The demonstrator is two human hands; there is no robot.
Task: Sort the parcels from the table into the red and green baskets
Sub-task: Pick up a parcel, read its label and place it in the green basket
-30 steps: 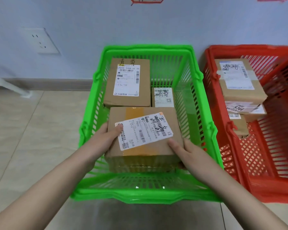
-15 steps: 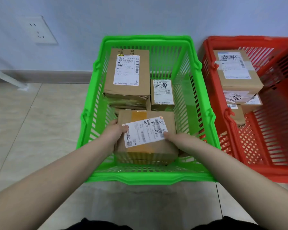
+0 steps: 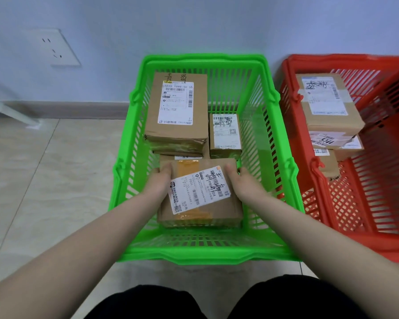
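Both forearms are bare, with no sleeves, from each hand back to the elbow. Behind them the legs [image 3: 283, 298] wear black cloth.

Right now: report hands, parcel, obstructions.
Left hand and right hand both grip the parcel. Parcel low inside green basket. Two parcels behind, nothing blocking.
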